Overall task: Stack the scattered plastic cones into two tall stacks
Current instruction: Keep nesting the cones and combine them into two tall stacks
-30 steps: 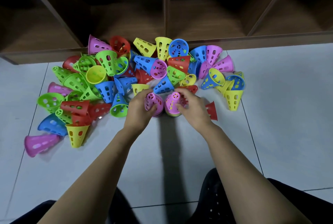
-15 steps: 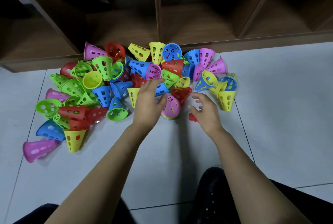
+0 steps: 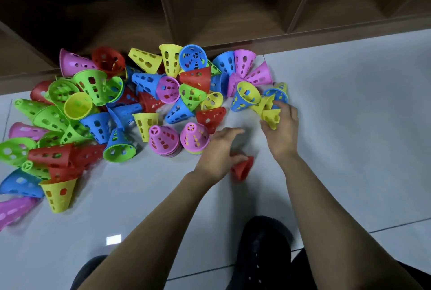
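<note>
- A person's right hand (image 3: 283,126), right of centre frame, closes its fingers around a yellow cone (image 3: 270,118) at the right edge of the pile of cones (image 3: 112,107).
- The left hand (image 3: 219,149), at centre, hovers with fingers spread and empty, just beside a red cone (image 3: 242,169) lying on the white tiled floor (image 3: 349,149).
- Two short pink-topped stacks (image 3: 163,141) stand upright side by side, centre frame, left of that hand.

The red cone (image 3: 241,169) by the left hand (image 3: 219,152) is half hidden and blurred — a purple cone (image 3: 14,211) runs off the left edge.
</note>
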